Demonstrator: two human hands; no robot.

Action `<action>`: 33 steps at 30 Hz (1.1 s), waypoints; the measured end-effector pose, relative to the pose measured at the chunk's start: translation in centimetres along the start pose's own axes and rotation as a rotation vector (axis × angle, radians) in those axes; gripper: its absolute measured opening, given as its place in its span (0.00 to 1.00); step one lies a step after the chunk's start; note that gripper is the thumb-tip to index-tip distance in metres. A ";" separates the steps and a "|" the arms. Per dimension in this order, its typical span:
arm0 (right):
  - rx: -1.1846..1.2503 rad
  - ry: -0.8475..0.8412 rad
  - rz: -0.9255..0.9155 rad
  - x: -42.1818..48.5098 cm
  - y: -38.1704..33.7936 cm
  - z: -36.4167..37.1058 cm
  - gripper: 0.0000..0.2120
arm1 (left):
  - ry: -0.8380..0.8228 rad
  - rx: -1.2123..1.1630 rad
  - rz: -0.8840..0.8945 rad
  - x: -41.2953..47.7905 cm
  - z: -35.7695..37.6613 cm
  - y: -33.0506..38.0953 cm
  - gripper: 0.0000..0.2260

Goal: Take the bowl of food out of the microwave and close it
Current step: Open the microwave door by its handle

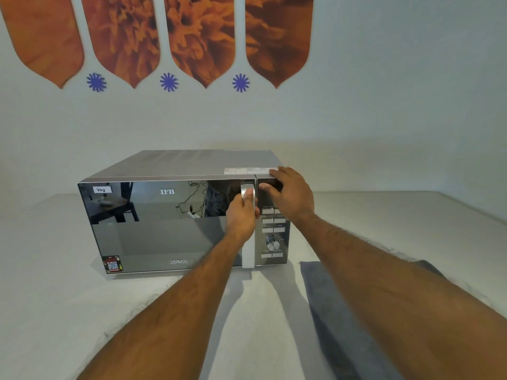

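At the microwave [175,223] door's right edge, the left hand [242,215] wraps its upright handle [247,226]. Beside it, the right hand [288,193] braces the casing, its grip flat and empty.

Looks like a room in a home or a plain staged kitchen corner: a mirror-fronted microwave [175,215] on a pale cloth-covered surface [55,270], a white wall [384,91] decorated with orange flower-print panels [200,37] and blue star-shaped stickers [169,82]. Reflected in the door, a dark wooden table and loose cables.
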State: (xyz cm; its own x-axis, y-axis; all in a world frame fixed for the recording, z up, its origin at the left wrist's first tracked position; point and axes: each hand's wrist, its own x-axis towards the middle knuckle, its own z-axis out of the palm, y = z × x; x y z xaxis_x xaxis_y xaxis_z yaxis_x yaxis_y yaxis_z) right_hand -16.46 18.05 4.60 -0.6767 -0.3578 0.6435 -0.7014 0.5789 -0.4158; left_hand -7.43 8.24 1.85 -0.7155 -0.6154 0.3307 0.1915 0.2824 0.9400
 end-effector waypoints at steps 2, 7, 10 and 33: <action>0.005 0.001 -0.001 0.0 0.0 0.0 0.27 | -0.007 0.000 0.000 0.0 -0.1 0.1 0.15; 0.014 -0.010 0.008 0.0 -0.2 0.0 0.27 | 0.000 -0.010 0.004 -0.8 -0.4 0.3 0.18; 0.018 -0.006 0.008 0.0 -0.1 -0.1 0.26 | 0.008 0.010 0.077 -2.7 -1.2 -0.2 0.17; 0.603 -0.296 -0.073 -13.9 -4.9 5.1 0.08 | 0.161 0.073 0.190 -18.0 -8.6 -5.9 0.16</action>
State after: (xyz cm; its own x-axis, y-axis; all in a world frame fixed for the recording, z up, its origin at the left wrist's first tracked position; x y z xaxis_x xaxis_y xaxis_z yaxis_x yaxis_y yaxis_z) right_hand -4.78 16.39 -5.59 -0.5956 -0.6159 0.5157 -0.6912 0.0659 -0.7197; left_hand 10.09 11.33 -8.94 -0.5539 -0.6539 0.5154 0.2588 0.4531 0.8531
